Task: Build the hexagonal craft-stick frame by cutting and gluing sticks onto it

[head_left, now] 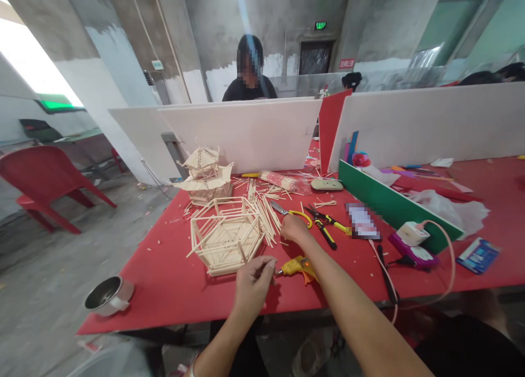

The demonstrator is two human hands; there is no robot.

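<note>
My left hand [255, 281] is beside the front right corner of a hexagonal frame of thin wooden sticks [227, 240]. Its thumb and fingertips are pinched together; anything between them is too small to make out. Just right of those fingertips, a yellow hot glue gun [295, 266] lies with its nozzle toward them. My right hand [293, 229] reaches over the table by the loose wooden sticks [264, 218] and the yellow-handled scissors [301, 215]. The fingers there are curled closed, and what they hold, if anything, is hidden.
A stick-built pagoda [205, 174] stands behind the frame. Pliers [324, 229], a phone [363, 221] and a power strip [412, 251] lie rightward, beside a green board [394, 204]. A metal cup [109, 296] sits front left. A person [250, 76] is behind the white partition [246, 136].
</note>
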